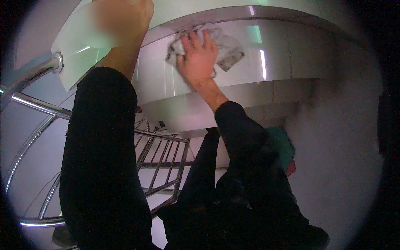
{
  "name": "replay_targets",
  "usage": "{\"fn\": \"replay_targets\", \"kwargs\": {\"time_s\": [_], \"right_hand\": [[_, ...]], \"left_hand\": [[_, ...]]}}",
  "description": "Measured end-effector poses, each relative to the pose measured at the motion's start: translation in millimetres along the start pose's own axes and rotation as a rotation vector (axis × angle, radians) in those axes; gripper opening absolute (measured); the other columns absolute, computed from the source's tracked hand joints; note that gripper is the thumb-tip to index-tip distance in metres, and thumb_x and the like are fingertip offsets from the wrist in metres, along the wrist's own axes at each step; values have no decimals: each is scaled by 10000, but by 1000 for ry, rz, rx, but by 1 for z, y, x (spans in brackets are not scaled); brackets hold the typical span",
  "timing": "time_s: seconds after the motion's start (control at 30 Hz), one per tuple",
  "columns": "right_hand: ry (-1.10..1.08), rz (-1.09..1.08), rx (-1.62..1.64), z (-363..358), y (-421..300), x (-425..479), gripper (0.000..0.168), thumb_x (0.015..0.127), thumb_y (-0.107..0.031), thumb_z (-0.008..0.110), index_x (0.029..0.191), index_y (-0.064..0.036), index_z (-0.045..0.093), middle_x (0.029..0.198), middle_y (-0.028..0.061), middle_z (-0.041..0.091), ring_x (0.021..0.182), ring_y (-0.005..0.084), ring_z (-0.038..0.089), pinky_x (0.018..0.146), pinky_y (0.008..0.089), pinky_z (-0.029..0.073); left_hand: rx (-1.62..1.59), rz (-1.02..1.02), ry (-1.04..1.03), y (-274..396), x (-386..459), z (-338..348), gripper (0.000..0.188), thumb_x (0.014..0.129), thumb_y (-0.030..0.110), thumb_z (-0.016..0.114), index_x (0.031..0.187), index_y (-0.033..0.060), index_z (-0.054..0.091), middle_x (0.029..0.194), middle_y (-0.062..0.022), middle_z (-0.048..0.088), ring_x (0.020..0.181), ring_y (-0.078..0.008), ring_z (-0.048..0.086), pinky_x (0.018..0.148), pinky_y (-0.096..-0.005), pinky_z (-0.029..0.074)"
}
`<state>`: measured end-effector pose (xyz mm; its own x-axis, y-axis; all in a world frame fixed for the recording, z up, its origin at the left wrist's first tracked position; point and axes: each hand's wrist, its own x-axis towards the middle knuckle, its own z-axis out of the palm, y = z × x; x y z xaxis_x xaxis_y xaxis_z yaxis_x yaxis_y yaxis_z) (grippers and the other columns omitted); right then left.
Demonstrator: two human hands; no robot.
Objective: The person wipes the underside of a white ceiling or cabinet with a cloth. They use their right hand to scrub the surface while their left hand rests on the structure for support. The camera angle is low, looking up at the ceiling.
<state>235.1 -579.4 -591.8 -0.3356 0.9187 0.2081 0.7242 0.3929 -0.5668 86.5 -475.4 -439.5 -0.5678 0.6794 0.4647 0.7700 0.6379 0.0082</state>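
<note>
My right hand (200,57) is laid over a crumpled, grey-stained white cloth (229,47), with its fingers spread and pressing it down on a glossy pale stair tread (278,61). The cloth bunches around the fingertips, against the base of the riser behind, and one dirty corner trails to the right. My left arm, in a black sleeve, reaches up the left side. The left hand (140,11) is at the top edge beside a pale panel, partly blurred and cut off, so its fingers and what they touch cannot be made out.
Stainless-steel railing tubes (40,104) curve along the left and meet the wall at a round flange. Below, a barred metal railing (162,162) shows between my arm and legs. Lower steps (268,111) drop towards me. A green thing (281,145) lies partly hidden at right.
</note>
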Motion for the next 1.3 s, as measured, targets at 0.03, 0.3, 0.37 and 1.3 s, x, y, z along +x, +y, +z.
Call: {"fn": "replay_targets", "kwargs": {"time_s": [0.03, 0.3, 0.37, 1.3], "right_hand": [[-48, -64, 16, 6, -9, -2, 615, 770, -299, 833, 1352, -151, 701, 1474, 65, 612, 1456, 434, 453, 1136, 570, 405], [-367, -432, 193, -9, 1, -55, 581, 784, -301, 835, 1344, -208, 708, 1499, 9, 600, 1488, 345, 450, 1144, 560, 408], [-345, -356, 131, -26, 27, -56, 577, 793, -307, 827, 1349, -213, 705, 1513, 14, 599, 1482, 367, 457, 1149, 567, 407], [234, -27, -452, -185, 300, -29, 539, 943, -217, 690, 1459, -82, 615, 1478, 218, 622, 1427, 487, 497, 1230, 607, 348]], "left_hand": [[-25, 2, -22, -1, 0, -1, 463, 1086, 382, 536, 1399, 50, 612, 1438, -234, 595, 1296, -445, 574, 1054, -640, 465], [-35, -103, -75, -17, 11, 27, 591, 1053, 515, 428, 1453, 124, 619, 1574, -198, 509, 1431, -428, 492, 1121, -661, 402], [-34, -128, -99, -23, 14, 21, 595, 1055, 515, 423, 1463, 126, 615, 1585, -196, 497, 1440, -424, 483, 1129, -657, 396], [40, -116, -96, -7, 8, 31, 573, 1067, 562, 441, 1477, 198, 607, 1573, -158, 537, 1441, -419, 512, 1112, -678, 426]]}}
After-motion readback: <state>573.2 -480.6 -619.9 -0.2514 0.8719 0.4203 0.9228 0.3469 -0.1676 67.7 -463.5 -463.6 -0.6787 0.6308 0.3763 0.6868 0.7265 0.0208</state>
